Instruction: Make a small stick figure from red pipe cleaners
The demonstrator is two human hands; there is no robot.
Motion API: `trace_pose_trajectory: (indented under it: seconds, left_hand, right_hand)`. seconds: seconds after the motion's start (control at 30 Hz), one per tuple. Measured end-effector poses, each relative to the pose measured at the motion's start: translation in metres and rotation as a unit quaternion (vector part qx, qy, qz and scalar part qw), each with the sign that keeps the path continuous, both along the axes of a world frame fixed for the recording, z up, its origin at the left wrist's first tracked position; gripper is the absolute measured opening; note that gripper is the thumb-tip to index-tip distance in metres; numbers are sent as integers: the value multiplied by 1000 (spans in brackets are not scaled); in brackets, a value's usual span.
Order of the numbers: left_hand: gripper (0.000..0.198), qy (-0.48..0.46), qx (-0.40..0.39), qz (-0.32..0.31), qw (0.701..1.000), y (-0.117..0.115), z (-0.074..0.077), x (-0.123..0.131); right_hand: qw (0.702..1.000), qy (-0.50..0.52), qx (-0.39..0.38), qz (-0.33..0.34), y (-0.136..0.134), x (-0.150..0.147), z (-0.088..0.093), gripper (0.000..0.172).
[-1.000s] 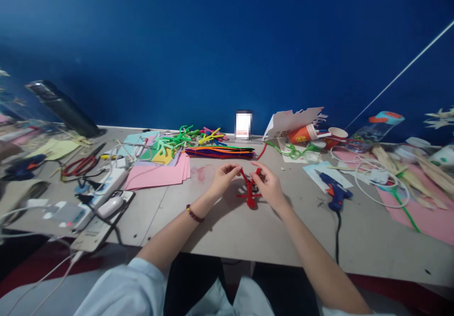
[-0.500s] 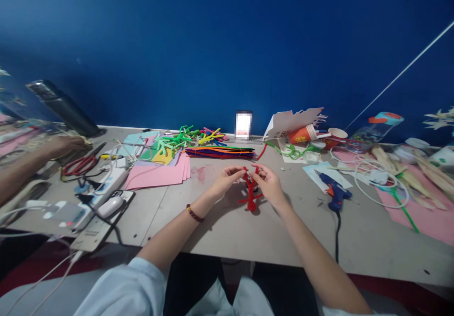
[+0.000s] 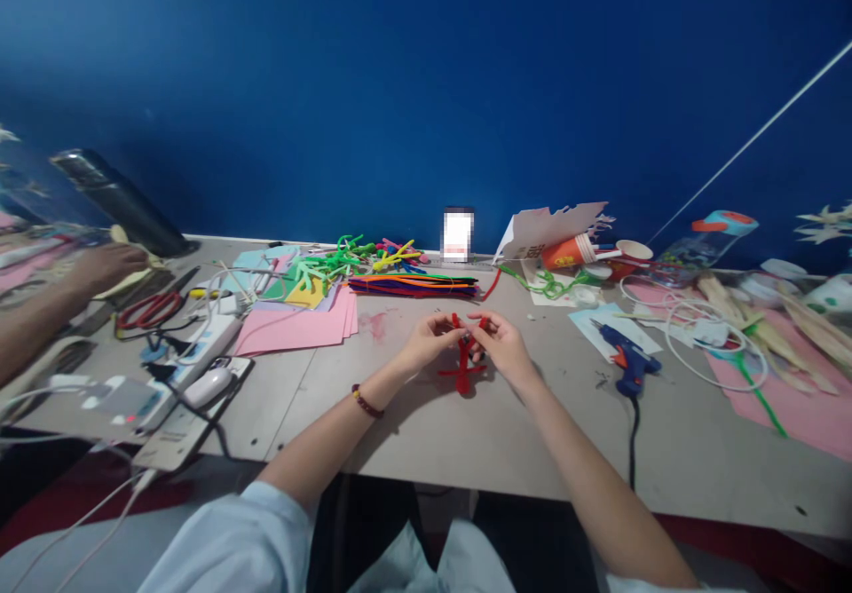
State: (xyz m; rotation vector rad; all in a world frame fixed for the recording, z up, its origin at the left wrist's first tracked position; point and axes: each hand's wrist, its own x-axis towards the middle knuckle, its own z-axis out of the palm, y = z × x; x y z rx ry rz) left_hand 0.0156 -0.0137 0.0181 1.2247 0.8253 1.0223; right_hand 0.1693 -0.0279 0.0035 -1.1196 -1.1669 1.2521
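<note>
Red pipe-cleaner figure, one, with thin side limbs and a rounded near end, was held between two hands over the middle of the desk; whether it touched the desktop could not be told. Left hand, one: thumb and fingers pinched the far left part of the figure, a beaded bracelet on the wrist. Right hand, one: thumb and fingers pinched the far right part, its tips close to those opposite. Beyond the hands lay a bundle of coloured pipe cleaners, with a phone upright behind it. To the left were pink paper, bent green pipe cleaners, a white power strip and a mouse. To the right: a blue glue gun, its nozzle over a pale blue sheet, and orange paper cups. At far left, a co-worker's hand was near a dark bottle.
</note>
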Motion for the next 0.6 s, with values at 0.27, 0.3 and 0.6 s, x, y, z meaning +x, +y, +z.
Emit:
trace_pose_trajectory:
  seconds: [0.27,0.3,0.6]
  left_hand:
    - [30,7,18,39,999,1,-5,1]
    - [29,12,19,41,999,2,-5,1]
    - [27,19,36,56,998,4,-13,3]
  right_hand:
    - [1000,-7,-2,-2,0,1,-2,43]
    - [1000,-9,-2,-4,0,1,-2,43]
    - [1000,-1,-5,-10,0,0,-5,45]
